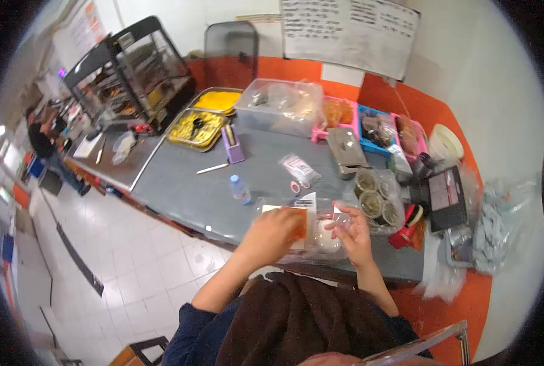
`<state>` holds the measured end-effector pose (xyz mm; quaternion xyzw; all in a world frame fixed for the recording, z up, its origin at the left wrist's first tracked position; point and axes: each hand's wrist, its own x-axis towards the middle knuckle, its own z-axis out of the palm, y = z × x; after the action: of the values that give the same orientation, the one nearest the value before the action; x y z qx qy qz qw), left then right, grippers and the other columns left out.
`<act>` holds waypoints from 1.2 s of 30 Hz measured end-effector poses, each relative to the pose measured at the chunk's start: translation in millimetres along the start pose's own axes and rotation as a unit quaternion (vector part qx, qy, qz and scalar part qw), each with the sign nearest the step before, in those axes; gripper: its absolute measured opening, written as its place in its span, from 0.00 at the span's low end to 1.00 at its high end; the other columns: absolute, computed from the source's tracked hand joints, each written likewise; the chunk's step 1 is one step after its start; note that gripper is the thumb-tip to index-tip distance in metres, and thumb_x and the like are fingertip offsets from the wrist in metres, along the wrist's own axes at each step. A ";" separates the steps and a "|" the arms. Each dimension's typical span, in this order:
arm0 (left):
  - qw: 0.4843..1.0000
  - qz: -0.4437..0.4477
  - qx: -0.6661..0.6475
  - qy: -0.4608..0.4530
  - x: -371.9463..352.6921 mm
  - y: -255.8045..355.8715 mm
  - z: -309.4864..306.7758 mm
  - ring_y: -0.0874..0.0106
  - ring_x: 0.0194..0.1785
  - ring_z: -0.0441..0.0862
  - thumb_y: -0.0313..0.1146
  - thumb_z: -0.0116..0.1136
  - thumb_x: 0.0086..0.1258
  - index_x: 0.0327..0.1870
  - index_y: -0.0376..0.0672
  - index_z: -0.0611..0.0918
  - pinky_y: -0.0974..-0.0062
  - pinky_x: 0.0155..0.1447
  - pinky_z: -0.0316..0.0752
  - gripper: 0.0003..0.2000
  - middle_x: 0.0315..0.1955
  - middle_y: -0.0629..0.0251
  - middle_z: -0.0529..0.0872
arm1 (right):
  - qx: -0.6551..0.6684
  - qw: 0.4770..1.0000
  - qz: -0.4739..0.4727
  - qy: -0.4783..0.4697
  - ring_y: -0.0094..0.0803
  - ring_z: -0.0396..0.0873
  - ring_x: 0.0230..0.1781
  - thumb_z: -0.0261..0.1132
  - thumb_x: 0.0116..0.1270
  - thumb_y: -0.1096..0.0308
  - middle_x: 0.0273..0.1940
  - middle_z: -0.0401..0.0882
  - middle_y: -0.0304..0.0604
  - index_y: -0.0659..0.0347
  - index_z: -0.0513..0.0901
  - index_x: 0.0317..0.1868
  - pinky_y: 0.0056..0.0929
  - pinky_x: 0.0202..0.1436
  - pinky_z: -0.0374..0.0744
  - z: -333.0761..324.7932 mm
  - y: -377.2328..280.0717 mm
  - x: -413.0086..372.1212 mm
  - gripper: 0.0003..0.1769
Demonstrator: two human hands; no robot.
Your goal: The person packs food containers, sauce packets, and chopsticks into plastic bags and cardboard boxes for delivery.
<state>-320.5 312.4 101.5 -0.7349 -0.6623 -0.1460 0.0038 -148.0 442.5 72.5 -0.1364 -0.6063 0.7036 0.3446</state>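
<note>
Tabletop (266, 149), right grip (355, 235) narrow on plastic (341, 217)

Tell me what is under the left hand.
Under the left hand, part of an orange piece shows, with a pale strip along its right. The hand covers the rest, so its full outline cannot be seen.

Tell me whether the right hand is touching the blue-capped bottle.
Apart. The head view shows the blue-capped bottle standing on the grey tabletop, with a plain gap between it and the right hand.
</note>
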 end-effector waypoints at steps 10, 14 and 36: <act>0.835 -0.396 -0.234 0.302 -45.5 -49.6 81.7 0.58 0.32 0.75 0.36 0.53 0.61 0.31 0.35 0.77 0.67 0.37 0.70 0.10 0.27 0.53 0.76 | -0.603 0.780 -0.163 -0.041 0.47 0.70 0.43 0.60 0.53 0.73 0.43 0.70 0.52 0.60 0.74 0.46 0.37 0.49 0.68 43.2 9.1 10.4 0.17; 0.853 -0.388 -0.161 0.309 -36.4 -41.4 35.8 0.59 0.30 0.76 0.35 0.53 0.61 0.30 0.35 0.78 0.70 0.35 0.70 0.10 0.27 0.53 0.77 | -0.457 0.878 -0.134 -0.048 0.42 0.74 0.40 0.60 0.55 0.70 0.44 0.69 0.51 0.60 0.74 0.47 0.36 0.42 0.73 10.4 26.9 31.6 0.17; 0.580 -0.273 -0.703 0.310 -6.4 -27.6 -29.0 0.83 0.25 0.69 0.32 0.52 0.63 0.37 0.40 0.75 0.84 0.30 0.66 0.06 0.23 0.75 0.73 | 0.038 0.995 0.012 0.090 0.17 0.66 0.25 0.52 0.54 0.79 0.40 0.74 0.38 0.57 0.69 0.49 0.15 0.25 0.66 -23.7 -74.9 43.1 0.19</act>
<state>-353.9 303.8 122.7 -0.2028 -0.4805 -0.7788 -0.3485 -140.9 490.6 147.8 -0.1931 -0.5440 0.7151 0.3943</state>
